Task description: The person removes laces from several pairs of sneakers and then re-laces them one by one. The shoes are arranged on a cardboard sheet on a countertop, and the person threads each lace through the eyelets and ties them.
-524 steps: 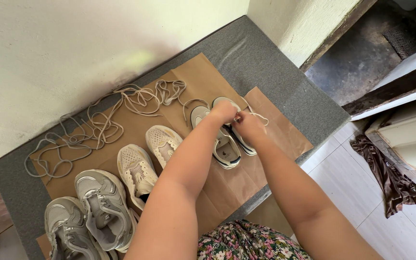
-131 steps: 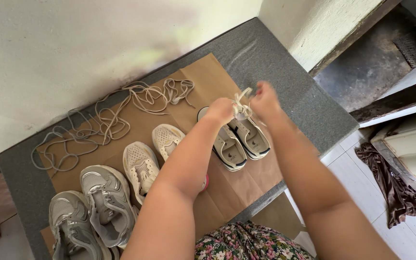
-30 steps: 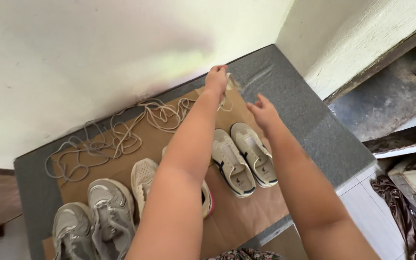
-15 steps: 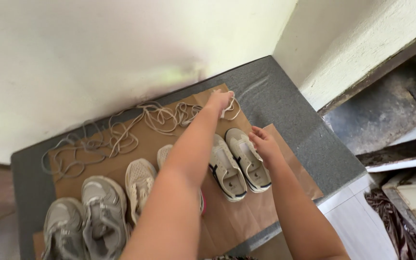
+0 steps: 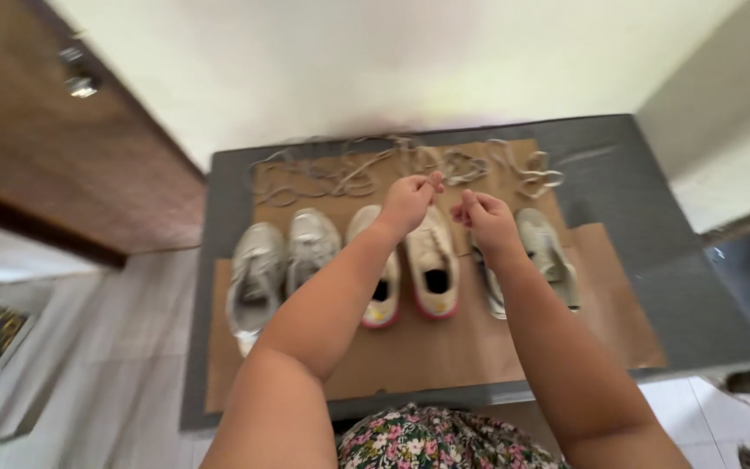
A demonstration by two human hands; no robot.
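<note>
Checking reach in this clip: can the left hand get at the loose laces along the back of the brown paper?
Probably yes. The left hand hovers above the cream shoes, close to the loose laces, with nothing between them.

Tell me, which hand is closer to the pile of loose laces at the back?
Left, probably. The left hand hovers just short of the loose laces; the right hand sits nearer the person, above the shoes.

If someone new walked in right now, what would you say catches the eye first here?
Probably the row of pale shoes set side by side on brown paper covering a grey slab. Above them, the left hand and right hand hover close together with fingers pinched. Behind, a tangle of loose laces lies along the wall.
</note>
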